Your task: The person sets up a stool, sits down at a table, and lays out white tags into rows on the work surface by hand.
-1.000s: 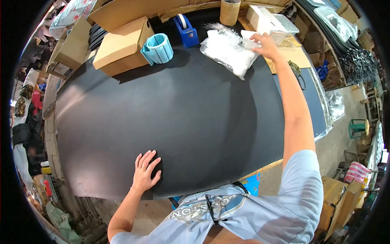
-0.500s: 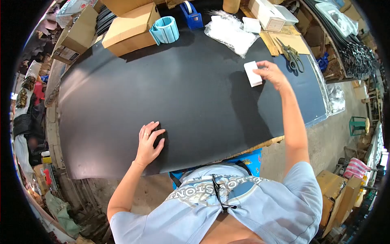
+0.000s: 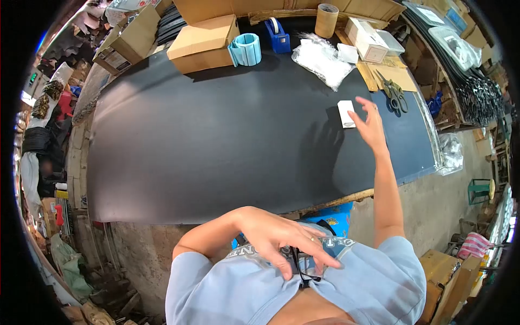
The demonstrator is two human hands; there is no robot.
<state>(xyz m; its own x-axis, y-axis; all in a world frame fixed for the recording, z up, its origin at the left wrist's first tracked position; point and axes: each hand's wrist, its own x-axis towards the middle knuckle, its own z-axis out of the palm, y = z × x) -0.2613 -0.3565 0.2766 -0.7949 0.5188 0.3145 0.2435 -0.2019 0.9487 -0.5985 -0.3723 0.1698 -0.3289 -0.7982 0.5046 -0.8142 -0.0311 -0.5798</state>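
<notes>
A small white box (image 3: pixel 345 114) stands on the dark tabletop (image 3: pixel 227 141), right of the middle. My right hand (image 3: pixel 371 130) is just beside it, fingers apart; the thumb reaches the box's right side, and I cannot tell whether it still touches. In front of my chest hovers my left hand (image 3: pixel 279 235), its fingers stretched out and holding nothing. Below that hand, dark-framed glasses (image 3: pixel 303 273) hang from the neck of the light blue shirt (image 3: pixel 216 287), partly hidden by the fingers.
Scissors (image 3: pixel 394 93) lie on the table's right side. Along the back are a plastic bag (image 3: pixel 322 62), a blue tape dispenser (image 3: pixel 278 37), a light blue label roll (image 3: pixel 245 50) and a cardboard box (image 3: pixel 203 46). A green stool (image 3: pixel 479 191) stands on the floor at right.
My right hand has let go of the white box, which now stands on the table. My left hand has lifted off the tabletop and come to my chest. The view has shifted slightly.
</notes>
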